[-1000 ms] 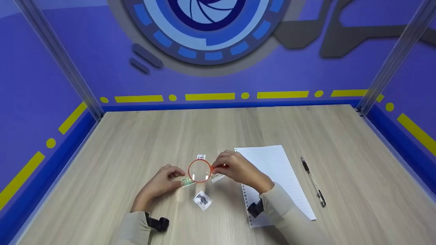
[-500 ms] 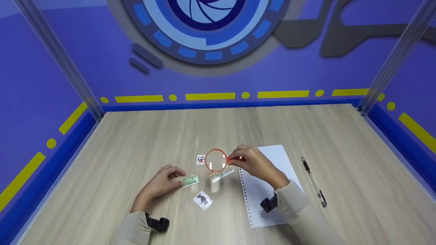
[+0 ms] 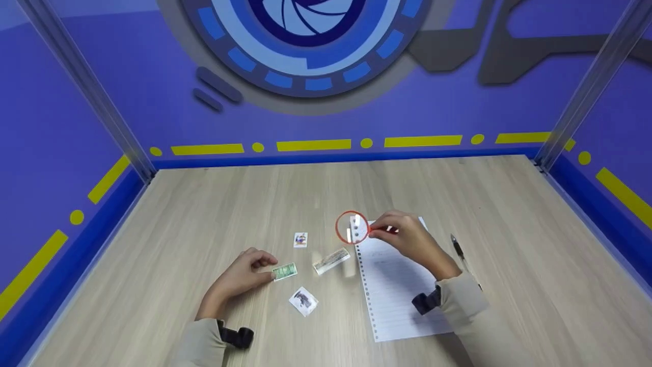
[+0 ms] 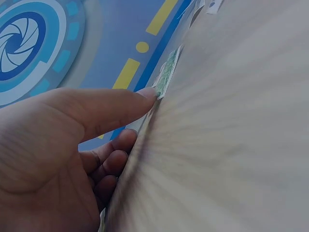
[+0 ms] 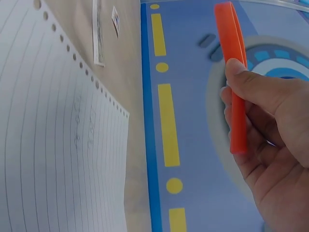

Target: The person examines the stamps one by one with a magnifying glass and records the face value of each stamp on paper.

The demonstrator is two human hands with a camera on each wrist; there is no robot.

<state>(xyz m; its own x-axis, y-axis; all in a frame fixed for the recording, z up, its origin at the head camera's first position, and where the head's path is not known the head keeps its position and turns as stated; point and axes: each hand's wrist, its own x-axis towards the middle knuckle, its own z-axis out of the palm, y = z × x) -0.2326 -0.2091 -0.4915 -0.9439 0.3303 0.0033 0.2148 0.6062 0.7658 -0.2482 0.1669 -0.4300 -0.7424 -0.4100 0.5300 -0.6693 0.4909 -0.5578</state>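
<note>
My right hand (image 3: 407,235) pinches the handle of a red-rimmed magnifying glass (image 3: 336,224), held up over the top left corner of a lined sheet (image 3: 392,295). In the right wrist view the orange-red handle (image 5: 238,121) runs between thumb and fingers, with the lens seen edge-on. My left hand (image 3: 244,272) rests on the table, its thumb tip touching the left end of a small green stamp (image 3: 285,271). The left wrist view shows the straight thumb on that green stamp (image 4: 167,72), the other fingers bent against the tabletop.
Near the green stamp lie a long stamp (image 3: 331,261), a small colourful one (image 3: 300,240) and a white one with a dark picture (image 3: 303,301). Faint handwriting (image 5: 84,121) marks the sheet. A black pen (image 3: 458,247) lies right of it, partly behind the right forearm.
My right hand has carried the magnifying glass rightward and slightly away, from over the stamps to the sheet's corner. The stamps it covered now show fully. My left hand stays in place.
</note>
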